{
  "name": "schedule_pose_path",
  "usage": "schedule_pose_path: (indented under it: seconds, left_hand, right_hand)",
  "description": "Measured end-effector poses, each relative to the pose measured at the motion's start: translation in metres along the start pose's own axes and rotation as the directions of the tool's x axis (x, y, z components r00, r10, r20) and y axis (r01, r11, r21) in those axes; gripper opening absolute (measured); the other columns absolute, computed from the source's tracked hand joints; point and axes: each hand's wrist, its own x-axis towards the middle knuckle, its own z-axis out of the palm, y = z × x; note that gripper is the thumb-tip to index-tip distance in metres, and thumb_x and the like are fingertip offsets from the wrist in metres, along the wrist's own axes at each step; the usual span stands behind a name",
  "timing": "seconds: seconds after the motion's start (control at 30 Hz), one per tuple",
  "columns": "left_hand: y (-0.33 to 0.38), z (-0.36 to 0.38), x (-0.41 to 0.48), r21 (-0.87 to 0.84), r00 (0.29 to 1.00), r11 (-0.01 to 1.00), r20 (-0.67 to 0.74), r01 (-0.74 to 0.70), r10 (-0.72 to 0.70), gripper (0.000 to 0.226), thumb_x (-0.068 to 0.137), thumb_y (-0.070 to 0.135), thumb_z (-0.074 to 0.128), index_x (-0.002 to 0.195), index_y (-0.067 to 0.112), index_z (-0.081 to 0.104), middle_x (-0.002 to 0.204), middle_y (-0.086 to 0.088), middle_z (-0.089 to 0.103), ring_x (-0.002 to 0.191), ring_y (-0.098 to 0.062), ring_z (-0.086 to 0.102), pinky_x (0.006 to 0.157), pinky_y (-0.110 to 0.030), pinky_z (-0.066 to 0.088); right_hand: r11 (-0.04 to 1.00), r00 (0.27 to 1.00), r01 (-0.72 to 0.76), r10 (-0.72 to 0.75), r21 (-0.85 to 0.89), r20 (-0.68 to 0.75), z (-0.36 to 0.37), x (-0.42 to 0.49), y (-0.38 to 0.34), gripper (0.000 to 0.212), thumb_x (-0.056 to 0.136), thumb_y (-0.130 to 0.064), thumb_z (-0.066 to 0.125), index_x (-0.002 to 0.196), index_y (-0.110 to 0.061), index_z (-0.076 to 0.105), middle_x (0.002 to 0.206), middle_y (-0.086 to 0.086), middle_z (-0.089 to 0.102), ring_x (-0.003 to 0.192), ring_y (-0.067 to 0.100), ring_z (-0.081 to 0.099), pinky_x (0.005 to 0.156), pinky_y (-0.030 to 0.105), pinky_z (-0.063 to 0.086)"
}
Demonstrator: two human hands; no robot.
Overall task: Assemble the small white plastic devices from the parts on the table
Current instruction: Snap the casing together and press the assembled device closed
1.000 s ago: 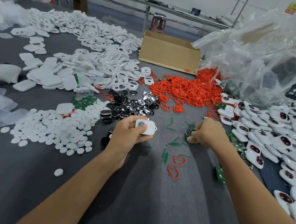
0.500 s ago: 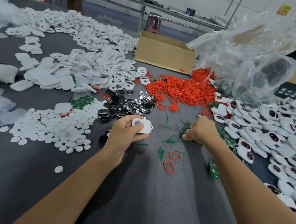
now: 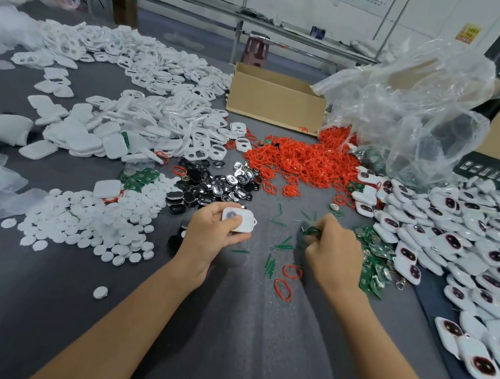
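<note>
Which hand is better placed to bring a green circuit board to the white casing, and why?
Right hand: its fingers pinch a green circuit board beside the board pile, while the left hand is busy gripping the white casing.

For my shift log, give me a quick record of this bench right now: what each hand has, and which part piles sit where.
left hand: holds a white device
right hand: fingers curled, pinching a green board
between the hands: loose green strips on the grey table
beyond the hands: red ring pile, black and silver parts
person's left: white discs
person's right: white shells with dark windows
far edge: cardboard box
</note>
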Motion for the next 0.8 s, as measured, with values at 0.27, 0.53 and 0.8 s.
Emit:
schedule_pose_path:
  seconds: [0.27, 0.53, 0.8]
  left_hand:
    - [-0.003, 0.0, 0.002, 0.015, 1.0, 1.0, -0.015, -0.003, 0.003, 0.015, 0.092, -0.004, 0.057, 0.103, 0.003, 0.064, 0.104, -0.016, 0.07, 0.087, -0.018, 0.071, 0.066, -0.02, 0.056]
    - [-0.003, -0.001, 0.003, -0.003, 1.0, 1.0, -0.023, 0.0, 0.0, 0.016, 0.089, -0.004, 0.061, 0.099, 0.008, 0.067, 0.099, -0.012, 0.072, 0.083, -0.014, 0.072, 0.068, -0.022, 0.057]
    - [-0.002, 0.0, 0.002, 0.017, 1.0, 1.0, -0.017, 0.004, -0.003, 0.019, 0.089, -0.007, 0.06, 0.104, 0.004, 0.067, 0.104, -0.015, 0.07, 0.087, -0.017, 0.071, 0.07, -0.022, 0.058]
  right_hand:
    - [0.585, 0.992, -0.063, -0.051, 0.809, 0.114, -0.016, 0.009, -0.034, 0.027, 0.077, -0.003, 0.075, 0.094, -0.022, 0.068, 0.07, -0.01, 0.067, 0.053, 0.011, 0.064, 0.065, 0.026, 0.053]
    - [-0.275, 0.883, -0.469, -0.11, 0.84, 0.457, 0.007, 0.006, -0.059, 0.03, 0.071, -0.006, 0.064, 0.1, -0.002, 0.067, 0.072, 0.004, 0.07, 0.061, 0.01, 0.066, 0.059, 0.016, 0.054]
    - [-0.525, 0.809, -0.571, -0.229, 0.631, 0.541, 0.012, 0.006, -0.055, 0.039, 0.079, -0.04, 0.059, 0.091, -0.007, 0.076, 0.072, 0.0, 0.055, 0.056, 0.007, 0.037, 0.049, 0.015, 0.033]
